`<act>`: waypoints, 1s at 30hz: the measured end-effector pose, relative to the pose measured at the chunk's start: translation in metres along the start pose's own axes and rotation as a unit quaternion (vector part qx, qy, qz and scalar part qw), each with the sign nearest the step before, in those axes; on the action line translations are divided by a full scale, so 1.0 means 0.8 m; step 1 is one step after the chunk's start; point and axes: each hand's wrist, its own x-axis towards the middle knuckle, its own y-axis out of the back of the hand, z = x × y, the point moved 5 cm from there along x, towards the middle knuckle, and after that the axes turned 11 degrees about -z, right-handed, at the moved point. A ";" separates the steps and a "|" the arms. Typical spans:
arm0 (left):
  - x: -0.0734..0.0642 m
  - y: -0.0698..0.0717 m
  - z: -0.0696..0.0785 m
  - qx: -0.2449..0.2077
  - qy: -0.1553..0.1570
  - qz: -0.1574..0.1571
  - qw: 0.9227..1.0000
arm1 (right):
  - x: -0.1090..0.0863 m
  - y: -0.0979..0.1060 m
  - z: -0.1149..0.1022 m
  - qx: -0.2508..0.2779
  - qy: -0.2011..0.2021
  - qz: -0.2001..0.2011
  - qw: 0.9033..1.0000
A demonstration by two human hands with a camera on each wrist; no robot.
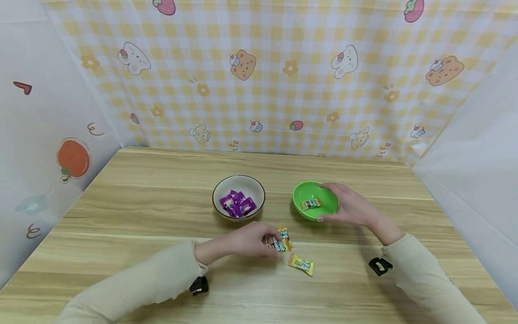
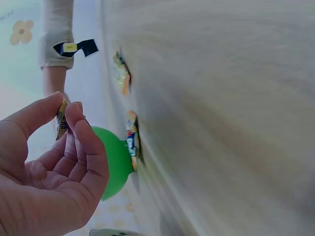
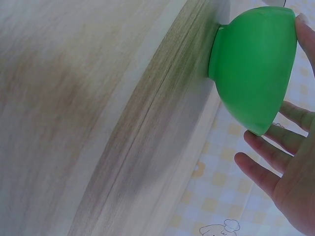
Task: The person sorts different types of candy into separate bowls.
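Observation:
My left hand point(image 1: 252, 240) pinches a small yellow-and-orange wrapped candy point(image 2: 61, 119) between thumb and forefinger, just above the table. Beneath and beyond it, another such candy point(image 1: 283, 231) lies on the wood, partly covered in the head view. A third yellow candy point(image 1: 301, 264) rests nearer to me. With my right hand point(image 1: 350, 204) I hold the right side of a green bowl point(image 3: 253, 69), thumb at the near rim and fingers at the far rim. One yellow candy point(image 1: 310, 204) lies inside this bowl, which stands upright on the table.
A cream bowl with a dark rim point(image 1: 216, 202) stands left of the green one, with several purple wrapped candies point(image 1: 238, 204) in it. Behind the wooden table point(image 1: 162, 202) hangs a yellow checked curtain point(image 1: 267, 99); white cloth walls point(image 1: 36, 117) close both sides.

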 end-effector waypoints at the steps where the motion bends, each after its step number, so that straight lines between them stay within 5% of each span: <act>1: 0.001 0.002 0.001 -0.011 0.007 0.001 1.000 | 0.000 0.000 0.000 0.000 0.000 0.000 1.000; 8: 0.019 0.020 0.005 -0.102 0.024 0.030 0.994 | 0.001 0.000 0.000 0.001 0.002 0.002 1.000; 21: 0.060 0.045 0.011 -0.153 0.042 0.081 0.984 | 0.001 -0.001 0.000 0.001 0.005 0.005 1.000; 30: 0.089 0.059 0.017 -0.146 0.027 0.112 0.983 | 0.001 -0.001 0.001 0.003 0.010 0.002 1.000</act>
